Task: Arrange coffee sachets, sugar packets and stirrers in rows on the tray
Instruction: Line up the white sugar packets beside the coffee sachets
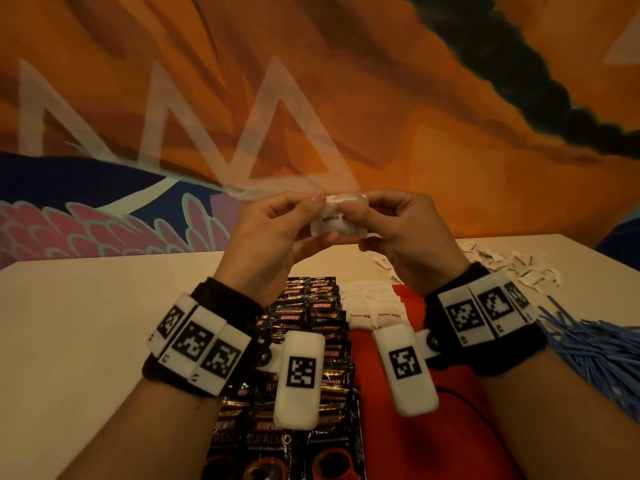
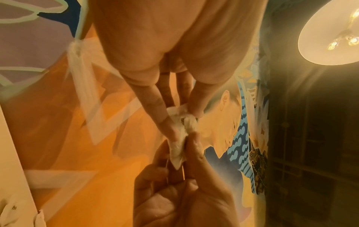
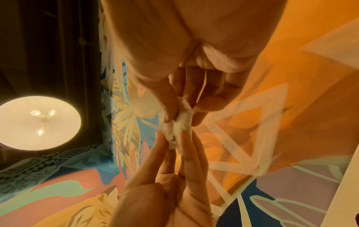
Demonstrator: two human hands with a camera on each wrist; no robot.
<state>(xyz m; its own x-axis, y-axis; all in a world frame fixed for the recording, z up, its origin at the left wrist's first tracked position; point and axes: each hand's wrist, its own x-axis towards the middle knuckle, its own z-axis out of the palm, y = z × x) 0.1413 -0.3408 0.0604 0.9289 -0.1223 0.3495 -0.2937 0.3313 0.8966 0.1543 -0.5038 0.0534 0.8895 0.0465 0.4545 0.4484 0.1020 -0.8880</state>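
Your left hand (image 2: 155, 50) reaches in from 12 o'clock and your right hand (image 2: 174, 192) rises from 6 o'clock; both pinch one crumpled white sugar packet (image 2: 179, 138) at the centre, fingertips nearly meeting. A lit ceiling lamp (image 2: 328, 35) glows at 2 o'clock. At 8 o'clock, loose white packets (image 2: 11, 213) lie on the pale counter (image 2: 11, 153).

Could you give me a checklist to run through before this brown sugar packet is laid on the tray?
1. Packet held: ok, left hand and right hand both pinch the brown sugar packet.
2. Packet intact: cannot tell, it looks crumpled.
3. Sugar row started: ok, beside the Kopiko sachets.
4. Free space on the red tray: ok.
5. Blue stirrers on tray: not ok, piled on the table.
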